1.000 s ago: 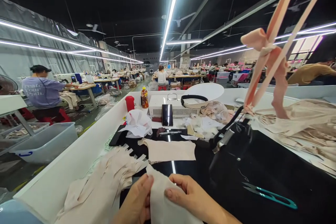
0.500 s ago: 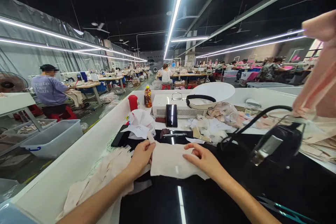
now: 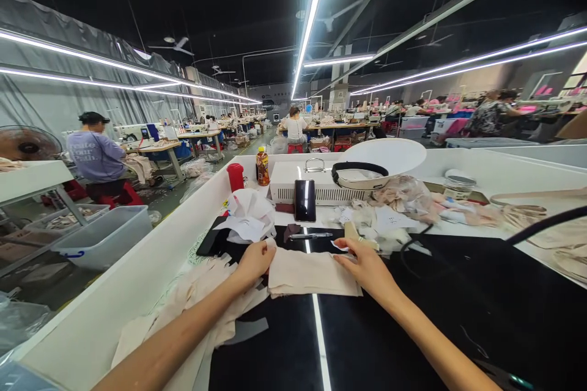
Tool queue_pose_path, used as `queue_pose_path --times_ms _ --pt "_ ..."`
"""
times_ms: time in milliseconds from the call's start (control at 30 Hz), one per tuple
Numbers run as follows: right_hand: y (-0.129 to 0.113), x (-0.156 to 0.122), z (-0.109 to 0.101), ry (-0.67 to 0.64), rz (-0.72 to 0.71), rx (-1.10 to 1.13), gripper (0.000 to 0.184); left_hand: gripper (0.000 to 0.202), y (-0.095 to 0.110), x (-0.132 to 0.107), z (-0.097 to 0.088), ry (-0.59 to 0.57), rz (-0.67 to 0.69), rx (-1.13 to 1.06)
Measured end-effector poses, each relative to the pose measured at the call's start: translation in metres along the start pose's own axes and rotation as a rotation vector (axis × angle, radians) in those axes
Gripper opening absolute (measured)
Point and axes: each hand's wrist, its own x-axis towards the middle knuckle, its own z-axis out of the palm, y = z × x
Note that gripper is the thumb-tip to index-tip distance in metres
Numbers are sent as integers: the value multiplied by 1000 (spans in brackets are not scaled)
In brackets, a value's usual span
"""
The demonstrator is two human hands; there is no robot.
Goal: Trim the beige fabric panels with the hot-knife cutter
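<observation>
A folded piece of pale beige fabric [image 3: 312,273] lies flat on the black tabletop [image 3: 275,357], between my two hands. My left hand [image 3: 253,264] pinches its upper left corner, thumb and fingers closed together. At the right edge of the same fabric, my right hand [image 3: 367,266] has its thumb and fingers closed on the upper corner. A heap of beige fabric strips [image 3: 183,311] lies under and beside my left forearm. Just beyond the fabric rest a pen [image 3: 312,235] and a small dark brown scrap [image 3: 291,231].
A phone [image 3: 305,200] leans against a white box [image 3: 288,183]. Left of it are a crumpled white bag [image 3: 250,211], a red cup [image 3: 235,177] and a drink bottle [image 3: 262,166]. Fabric scraps [image 3: 387,220] lie at back right. A black cable [image 3: 550,224] crosses the right side. A white side wall [image 3: 137,281] borders the left.
The fabric now lies flatter and straighter, with both hands at its ends. The hanging pink cloth and black device at the right have left the view. The scene has shifted slightly right.
</observation>
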Motion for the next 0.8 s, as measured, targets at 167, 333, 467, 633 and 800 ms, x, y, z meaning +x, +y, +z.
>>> queue_pose_path --times_ms 167,333,467,633,800 --pt "-17 -19 -1 -12 -59 2 31 20 23 -30 -43 61 195 222" --pt "-44 -52 -2 -135 -74 46 25 25 18 -90 -114 188 226 457" --pt "-59 -76 3 -246 -83 117 23 27 -22 -139 -140 285 75 577" --pt "-76 -92 10 -372 -94 178 21 21 -66 -168 -125 255 -13 554" --pt "-94 -105 10 -418 -89 218 20 30 -74 -171 -118 288 35 449"
